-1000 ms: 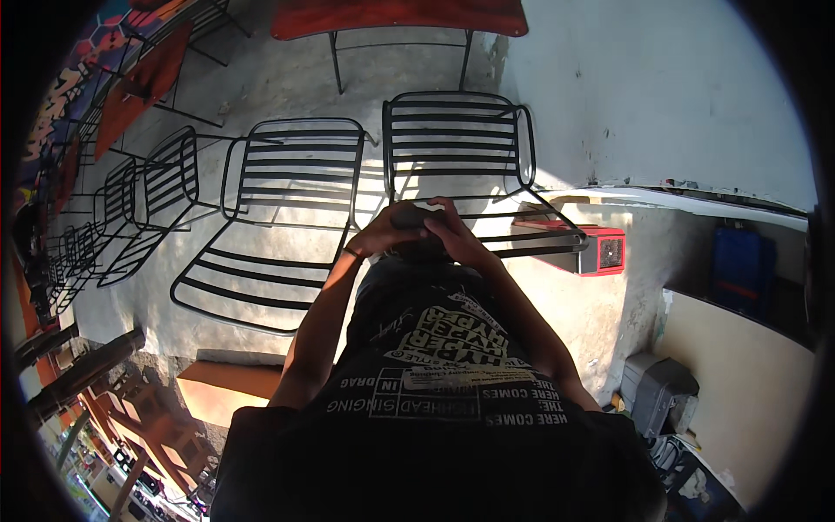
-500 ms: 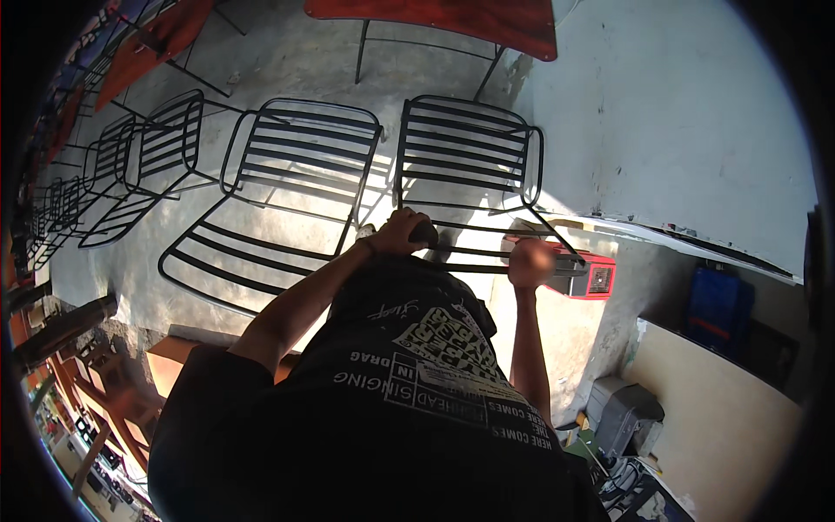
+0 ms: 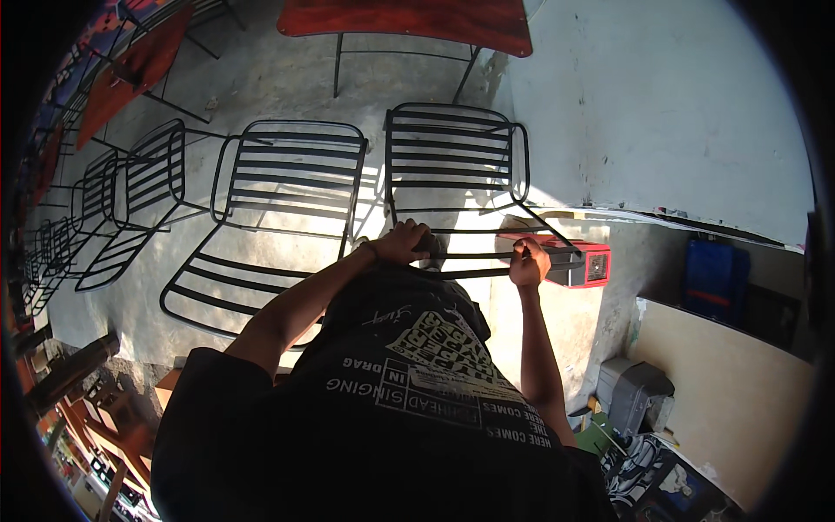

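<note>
A black metal chair with a slatted back and seat stands in front of me, its back away from me. My left hand is closed over the left side of its seat. A dark patch by those fingers is too unclear to name. At the seat's right part, my right hand is a closed fist against the slats; whatever it may hold is hidden inside. My shirt covers the seat's near edge. To the left stands a second slatted chair, untouched.
More black chairs line up at the left. Red-topped tables stand beyond. A red and black box with a vent sits right of the chair, near a pale wall. A grey case and clutter lie at lower right.
My right hand, blurred earlier, now shows sharply as a fist at nearly the same spot on the seat. The view has shifted slightly; my left hand stays on the chair.
</note>
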